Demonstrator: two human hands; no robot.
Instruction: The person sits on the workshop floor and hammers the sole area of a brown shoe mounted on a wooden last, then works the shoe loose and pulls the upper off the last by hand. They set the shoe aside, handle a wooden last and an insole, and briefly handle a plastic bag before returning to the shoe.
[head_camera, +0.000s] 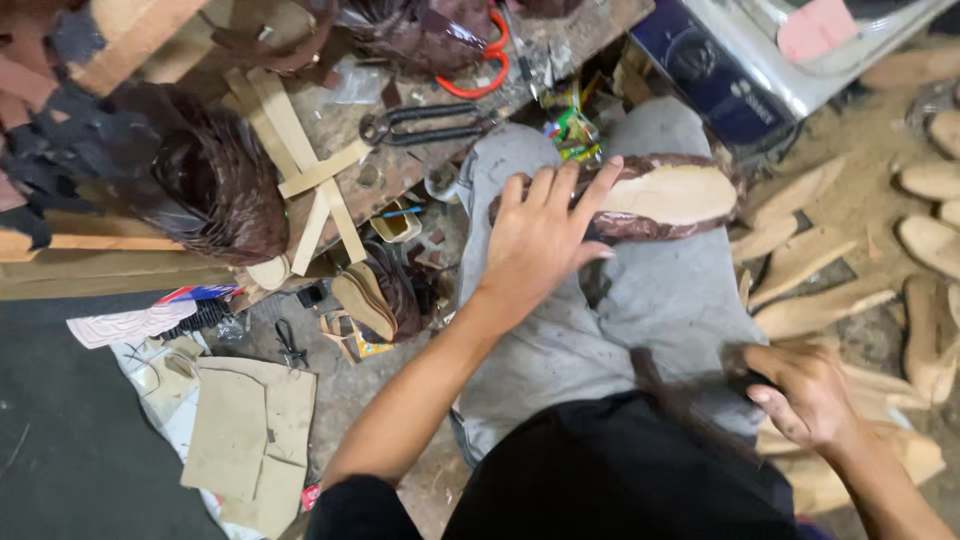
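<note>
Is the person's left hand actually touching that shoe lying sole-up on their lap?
Touching. In the head view, the left hand lies flat on the shoe, fingers spread over its brown edge and pale sole, with no gap between them.

We see a worn wooden tabletop (400, 150) up and to the left of the hands, cluttered with leather scraps. Below it lies a dusty concrete floor (60, 440) strewn with cardboard pieces (245, 440). Pale wooden sole shapes (900, 260) litter the ground to the right.

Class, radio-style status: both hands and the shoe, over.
Left hand flat on upturned shoe on lap. Right hand gripping a blurred dark tool. Nothing blocking.
</note>
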